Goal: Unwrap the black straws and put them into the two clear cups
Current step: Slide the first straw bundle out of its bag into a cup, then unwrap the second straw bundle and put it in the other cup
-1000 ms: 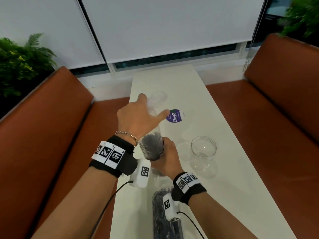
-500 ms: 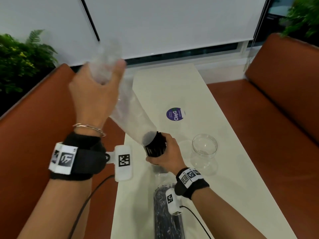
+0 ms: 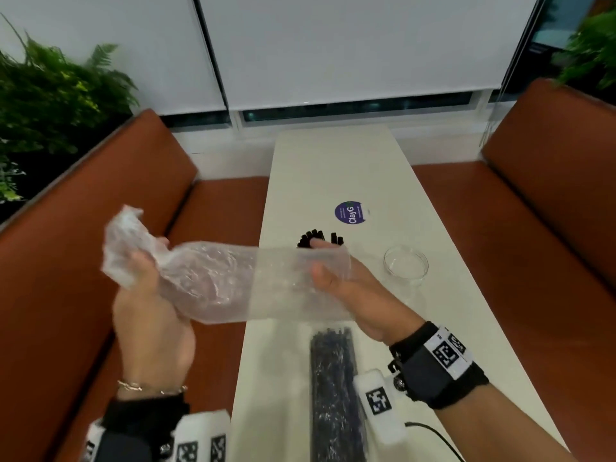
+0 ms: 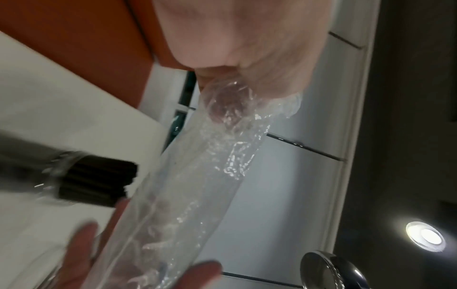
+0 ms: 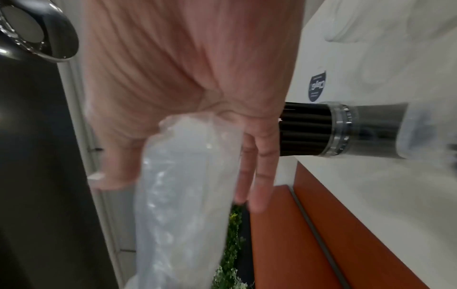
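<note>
Black straws (image 3: 319, 239) stand bunched in a clear cup (image 5: 342, 130) on the white table (image 3: 336, 161), their tips showing just past my right fingertips in the head view; the cup itself is hidden there behind the wrapper and my hand, and only the wrist views show its rim around the bundle. The emptied clear plastic wrapper (image 3: 233, 281) stretches across the near-left of the scene, held off the table between both my hands. My left hand (image 3: 150, 315) has its fingers curled around the crumpled end, out over the left bench (image 3: 83, 228). My right hand (image 3: 350, 288) takes the open end with thumb on the near face and fingers behind; through the film the fingers look fairly straight, so I read it as a light pinch, though blur makes the contact hard to judge. A second clear cup (image 3: 406, 265) stands empty to the right, near the table's right edge and apart from the straws. A second pack of straws (image 3: 335, 388), still wrapped, lies lengthwise on the near table, its near end cut off by the frame and partly covered by my right wrist camera (image 3: 380, 405). Beyond the straws sits a round purple sticker (image 3: 348, 212).
</note>
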`<state>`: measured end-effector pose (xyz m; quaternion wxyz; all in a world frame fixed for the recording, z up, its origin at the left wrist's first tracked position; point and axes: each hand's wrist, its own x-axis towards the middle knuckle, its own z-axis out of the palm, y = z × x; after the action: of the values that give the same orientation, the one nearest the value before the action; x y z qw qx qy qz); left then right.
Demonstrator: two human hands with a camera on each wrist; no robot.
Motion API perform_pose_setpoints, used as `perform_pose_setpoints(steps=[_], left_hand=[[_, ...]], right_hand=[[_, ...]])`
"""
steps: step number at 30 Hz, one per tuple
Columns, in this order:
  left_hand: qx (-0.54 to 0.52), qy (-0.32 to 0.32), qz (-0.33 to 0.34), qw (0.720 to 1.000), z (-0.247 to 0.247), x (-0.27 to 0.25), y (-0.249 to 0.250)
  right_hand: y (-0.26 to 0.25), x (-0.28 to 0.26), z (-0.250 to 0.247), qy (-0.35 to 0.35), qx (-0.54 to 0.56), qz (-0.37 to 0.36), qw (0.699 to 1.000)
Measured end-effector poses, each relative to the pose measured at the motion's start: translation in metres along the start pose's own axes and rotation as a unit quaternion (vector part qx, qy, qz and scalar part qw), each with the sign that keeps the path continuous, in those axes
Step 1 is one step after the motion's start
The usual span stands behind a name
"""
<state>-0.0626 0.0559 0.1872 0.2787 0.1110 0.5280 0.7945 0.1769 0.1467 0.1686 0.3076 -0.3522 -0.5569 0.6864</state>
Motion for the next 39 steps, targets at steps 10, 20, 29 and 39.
perform_pose_setpoints(steps=[10, 20, 29, 39], left_hand=[[0.221, -0.070, -0.088, 0.969, -0.106, -0.049, -0.094], [0.436, -0.274, -0.167, 0.841, -0.101, -0.092, -0.151], [0.652, -0.298, -0.089, 0.692, -0.040, -0.123, -0.235], [0.487, -0.185, -0.167, 0.837, -0.080, -0.116, -0.192]], right_hand=[[0.090, -0.097, -0.041, 0.245, -0.146, 0.081, 0.955], [0.122, -0.204, -0.156, 0.331, -0.109, 0.231, 0.908], [0.189, -0.230, -0.217, 0.382, -0.149, 0.319, 0.855], [0.183, -0.180, -0.212, 0.317, -0.472, 0.250, 0.784]])
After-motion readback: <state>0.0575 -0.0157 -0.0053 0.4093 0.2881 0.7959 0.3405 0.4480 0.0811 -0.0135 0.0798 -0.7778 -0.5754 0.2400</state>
